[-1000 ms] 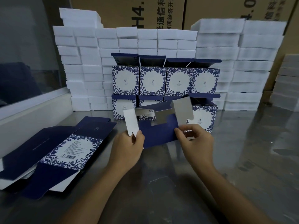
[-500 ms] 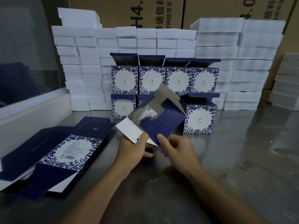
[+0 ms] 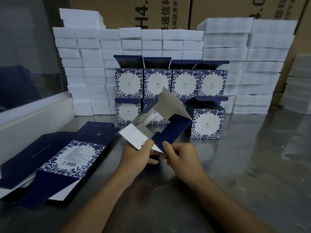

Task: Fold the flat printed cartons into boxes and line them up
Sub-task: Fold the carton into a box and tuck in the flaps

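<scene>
Carton half-folded, navy outside, silver-white inside, tilted; left hand + right hand pinching bottom flaps.

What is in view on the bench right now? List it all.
carton in hand: one, navy outside, white inside, half opened, above the bench centre
folded boxes: four in the top row, at least three below, blue floral, stacked at the back
flat cartons: a pile, count unclear, navy and floral, bench left
foam blocks: many, white, stacked behind
brown shipping cartons: at least two, rear
metal bench: one, grey
left hand: grip on the carton's white flap
right hand: grip on its navy edge
</scene>
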{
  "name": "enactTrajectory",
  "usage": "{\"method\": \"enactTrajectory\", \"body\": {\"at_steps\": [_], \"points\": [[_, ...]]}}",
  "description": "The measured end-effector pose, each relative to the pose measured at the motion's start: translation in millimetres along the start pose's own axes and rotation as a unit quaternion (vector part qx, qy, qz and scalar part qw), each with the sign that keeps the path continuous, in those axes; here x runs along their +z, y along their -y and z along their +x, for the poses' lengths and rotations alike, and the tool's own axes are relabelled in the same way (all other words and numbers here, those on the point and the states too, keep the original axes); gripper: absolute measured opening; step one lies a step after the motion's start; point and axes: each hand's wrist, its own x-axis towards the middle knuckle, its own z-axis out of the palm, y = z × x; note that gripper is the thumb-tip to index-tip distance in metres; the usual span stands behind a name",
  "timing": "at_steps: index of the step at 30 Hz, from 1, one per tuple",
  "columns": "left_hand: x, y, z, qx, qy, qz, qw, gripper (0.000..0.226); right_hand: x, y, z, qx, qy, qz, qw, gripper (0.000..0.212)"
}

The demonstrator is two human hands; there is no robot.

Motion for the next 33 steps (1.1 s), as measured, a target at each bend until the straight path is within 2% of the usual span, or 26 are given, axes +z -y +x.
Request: {"method": "enactTrajectory", "body": {"at_steps": [8,12,18,23,25,33], "points": [[-3,-3,2,0.002,-0.008,0.012,1.000,0.021,-14,-2,12,0.044,-0.103,0.104,0.988,0.053],[-4,-3,1,0.013,-0.003,0.028,1.000,0.023,-14,-5,14,0.040,-0.114,0.092,0.988,0.052],[-5,-5,1,0.019,0.001,0.046,0.999,0.040,-14,-8,14,0.039,-0.108,0.084,0.990,0.051],[-9,-7,2,0.024,-0.002,0.051,0.998,0.023,-16,-8,15,0.026,-0.153,0.082,0.984,0.053],[-10,-8,2,0.025,-0.001,0.049,0.999,0.025,-19,-10,16,0.032,-0.171,0.086,0.981,0.052],[-9,-5,4,0.045,0.005,0.070,0.997,0.022,-23,-20,19,0.102,-0.151,0.110,0.977,0.058]]}}
